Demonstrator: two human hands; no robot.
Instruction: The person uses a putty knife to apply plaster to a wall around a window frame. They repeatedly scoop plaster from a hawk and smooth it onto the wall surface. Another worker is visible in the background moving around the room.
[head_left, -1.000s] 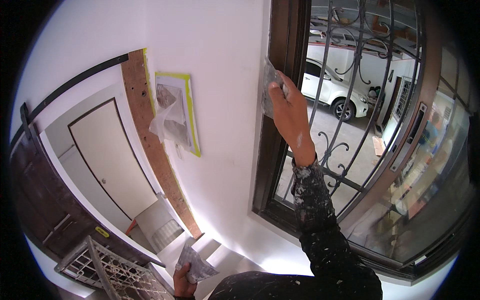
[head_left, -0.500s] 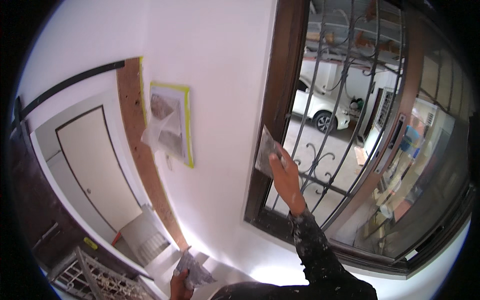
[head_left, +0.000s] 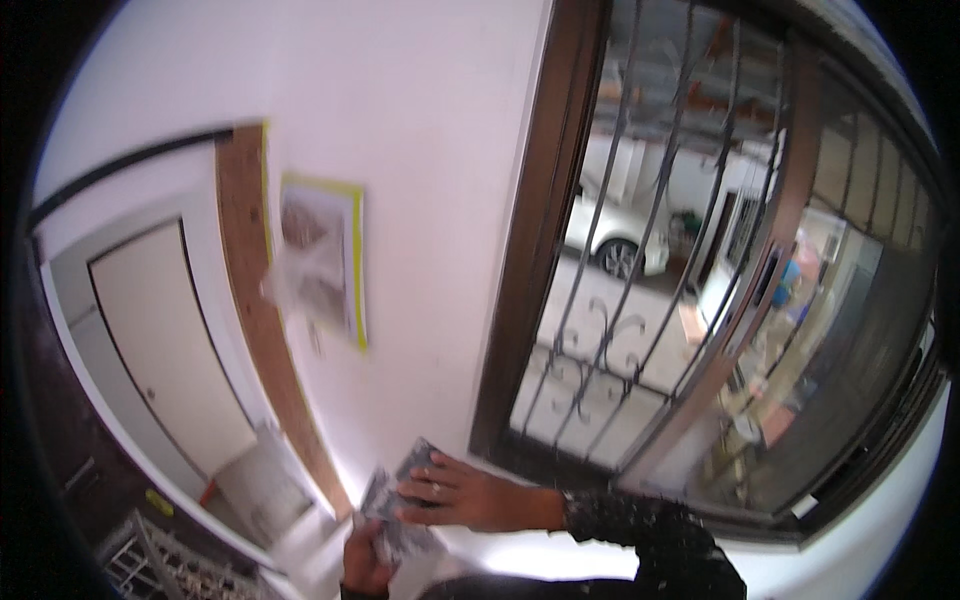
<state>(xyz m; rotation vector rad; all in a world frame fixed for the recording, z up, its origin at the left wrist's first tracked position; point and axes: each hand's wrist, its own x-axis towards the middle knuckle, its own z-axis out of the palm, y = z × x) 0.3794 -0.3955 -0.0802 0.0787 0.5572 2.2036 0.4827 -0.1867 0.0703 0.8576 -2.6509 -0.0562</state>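
Note:
Low in the middle of the head view, my left hand [head_left: 368, 562] is closed around a grey, smeared putty knife [head_left: 408, 546]. My right hand [head_left: 478, 498] reaches across from the right, its fingers laid over a second flat grey putty knife [head_left: 424, 453]. The two blades overlap or lie very close; whether they touch I cannot tell. A ring shows on a finger of the right hand, and the dark right sleeve [head_left: 650, 520] is spotted with pale marks. The right knife's handle is hidden under my hand.
Ahead is a white wall [head_left: 430, 250] with a yellow-taped, plastic-covered panel [head_left: 322, 260]. To the right stands a brown window frame [head_left: 535, 220] with dark metal bars; a white car [head_left: 615, 240] is beyond. At left are a brown wooden post [head_left: 255, 260], a pale door [head_left: 165, 330] and a metal railing [head_left: 150, 570].
My right hand has come down and left from the window frame's edge, bringing its putty knife to the one in my left hand. The view has shifted slightly.

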